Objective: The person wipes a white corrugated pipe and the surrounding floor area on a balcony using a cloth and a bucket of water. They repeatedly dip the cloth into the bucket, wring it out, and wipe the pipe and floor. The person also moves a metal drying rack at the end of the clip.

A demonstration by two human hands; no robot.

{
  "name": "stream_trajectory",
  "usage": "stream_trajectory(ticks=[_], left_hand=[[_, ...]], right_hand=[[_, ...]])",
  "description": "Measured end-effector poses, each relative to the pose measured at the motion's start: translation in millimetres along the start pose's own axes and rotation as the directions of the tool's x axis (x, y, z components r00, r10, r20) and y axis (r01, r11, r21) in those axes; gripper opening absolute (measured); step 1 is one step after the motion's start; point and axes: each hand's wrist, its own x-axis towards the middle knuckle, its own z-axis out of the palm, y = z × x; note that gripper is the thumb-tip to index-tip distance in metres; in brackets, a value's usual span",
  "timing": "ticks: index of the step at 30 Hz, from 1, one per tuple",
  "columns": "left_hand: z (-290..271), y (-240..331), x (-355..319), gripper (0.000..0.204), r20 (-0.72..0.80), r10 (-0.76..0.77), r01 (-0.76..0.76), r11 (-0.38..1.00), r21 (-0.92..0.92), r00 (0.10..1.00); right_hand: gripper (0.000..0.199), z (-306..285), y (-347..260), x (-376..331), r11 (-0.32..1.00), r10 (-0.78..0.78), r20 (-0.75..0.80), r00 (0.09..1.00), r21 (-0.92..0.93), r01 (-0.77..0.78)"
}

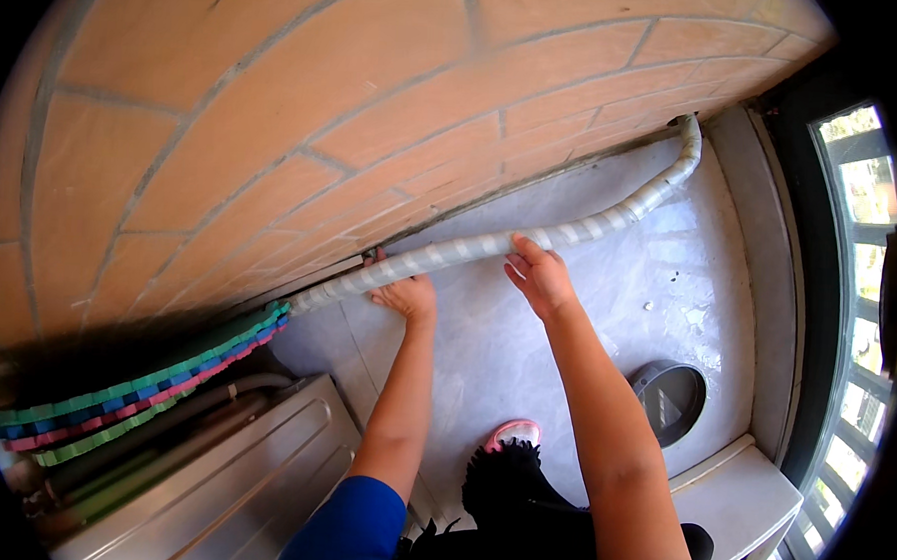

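Blue sleeves at bottom edge, both my forearms reaching forward and down to the wrapped hose along the base of the tiled wall. Hose is grey with pale spiral tape, lying on the floor right at the wall joint, curving up at the far right corner.

Left hand sits on the hose low-left of centre, fingers curled over it from the near side. Looks like a grip around the hose, but the far side is hidden, so I can't tell whether it's fully closed.

Right hand is just beside, to the right, fingertips touching the hose's near edge, palm mostly flat and fingers extended. Not clenched, more pressing than grasping.

So the hose runs past both hands: left end goes under stacked foam mats in green, blue and pink; right end continues to the corner.

Metal appliance top lower-left. Grey round bin on floor right. Pink shoe toe below my hands.
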Motion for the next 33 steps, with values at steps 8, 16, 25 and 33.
stream_trajectory(ticks=[8, 16, 25, 33], left_hand=[[-21, -27, -1, 0.040, 0.065, 0.330, -0.325, 0.942, -0.080, 0.942], [-27, -20, -3, 0.045, 0.190, 0.040, -0.068, 0.987, 0.144, 0.981], [-20, -14, -15, 0.050, 0.086, 0.125, -0.140, 0.973, 0.183, 0.988], [-17, 12, -11, 0.048, 0.189, 0.012, -0.043, 0.986, 0.160, 0.982]], right_hand=[[0.045, 0, -1, -2, 1.000, 0.001, 0.008, 1.000, 0.006, -0.001], [0.045, 1, -1, -6, 1.000, 0.007, -0.026, 1.000, -0.004, -0.007], [0.048, 2, -2, -5, 1.000, 0.002, -0.015, 1.000, 0.006, -0.002], [0.051, 0, 0, -3, 1.000, 0.013, -0.032, 0.999, 0.013, -0.012]])
